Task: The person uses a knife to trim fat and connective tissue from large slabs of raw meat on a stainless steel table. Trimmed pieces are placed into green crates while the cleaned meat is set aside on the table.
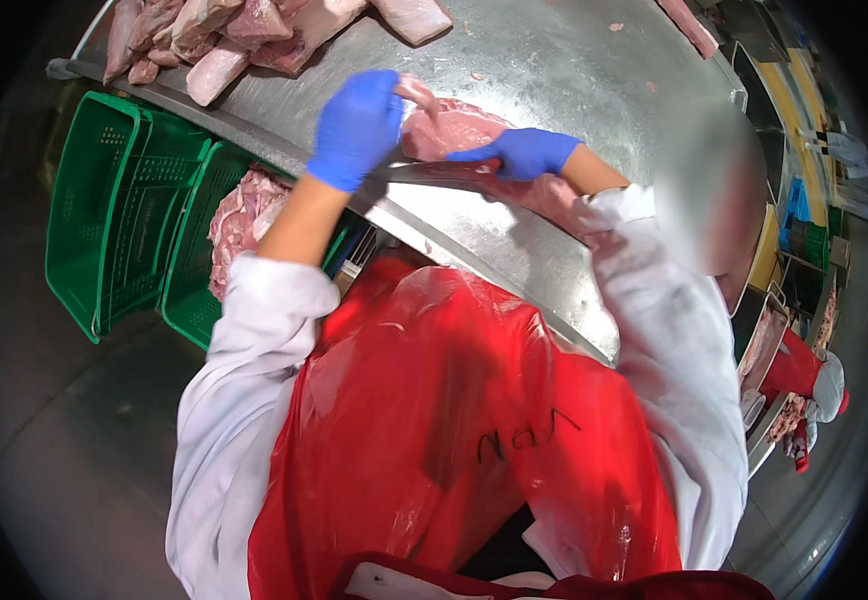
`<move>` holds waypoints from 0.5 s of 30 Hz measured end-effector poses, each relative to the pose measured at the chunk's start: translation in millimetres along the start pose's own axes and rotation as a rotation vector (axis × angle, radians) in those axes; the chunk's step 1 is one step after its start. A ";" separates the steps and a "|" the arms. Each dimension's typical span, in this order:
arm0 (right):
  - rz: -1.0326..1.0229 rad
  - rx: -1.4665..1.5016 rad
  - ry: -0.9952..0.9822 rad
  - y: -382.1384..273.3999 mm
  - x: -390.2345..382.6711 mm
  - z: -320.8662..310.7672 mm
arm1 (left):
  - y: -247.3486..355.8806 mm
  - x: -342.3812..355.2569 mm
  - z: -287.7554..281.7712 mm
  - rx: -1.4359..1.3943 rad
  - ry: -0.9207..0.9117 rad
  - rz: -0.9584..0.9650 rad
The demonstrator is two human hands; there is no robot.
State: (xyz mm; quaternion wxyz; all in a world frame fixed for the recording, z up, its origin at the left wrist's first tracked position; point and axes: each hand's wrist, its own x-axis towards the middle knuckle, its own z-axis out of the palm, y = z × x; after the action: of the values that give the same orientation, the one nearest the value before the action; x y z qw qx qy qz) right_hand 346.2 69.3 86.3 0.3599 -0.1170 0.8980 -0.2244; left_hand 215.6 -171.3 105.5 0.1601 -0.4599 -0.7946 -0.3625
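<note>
My left hand [357, 130], in a blue glove, is closed on the end of a pale pink meat strip [417, 92] and lifts it at the near side of the steel table. The strip joins a larger piece of raw meat [459, 128] lying between my hands. My right hand [534, 154], also gloved in blue, is wrapped round a knife, its thumb side toward the left. The knife blade [429, 173] points left along the meat's near edge; the handle is mostly hidden in my fist. More meat [552, 199] shows beneath my right wrist.
A heap of meat pieces [244, 35] lies at the table's far left. Green crates [94, 215] stand below the table edge, one holding meat trimmings [244, 215]. Another meat strip [689, 27] lies at the far right. On the right, a person in a red apron [794, 365] stands at another table.
</note>
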 end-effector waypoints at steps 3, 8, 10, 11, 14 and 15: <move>-0.146 0.235 0.227 27.6 -33.3 4.1 | -14.8 -3.2 -64.1 0.126 -0.072 -0.032; 0.273 0.803 0.658 70.7 -172.3 61.6 | -120.0 -143.8 -147.1 0.287 -0.541 -0.434; 0.401 1.010 0.867 68.2 -212.7 105.8 | -151.5 -199.0 -146.4 0.509 -0.839 -0.507; 0.472 1.110 0.981 70.2 -230.6 128.0 | -148.5 -201.8 -138.2 0.599 -0.958 -0.473; 0.487 1.246 1.358 75.5 -260.0 203.2 | -107.7 -162.2 -59.1 0.318 -0.719 -0.209; 0.475 1.281 1.447 73.5 -267.5 224.4 | -77.9 -136.8 -25.7 0.294 -0.691 -0.091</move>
State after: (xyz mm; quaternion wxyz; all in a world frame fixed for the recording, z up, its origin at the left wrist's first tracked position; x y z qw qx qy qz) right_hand 690.3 161.3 65.7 -0.2435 0.4474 0.6108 -0.6062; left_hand 219.4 -298.4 9.3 -0.0693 -0.4912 -0.8650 -0.0748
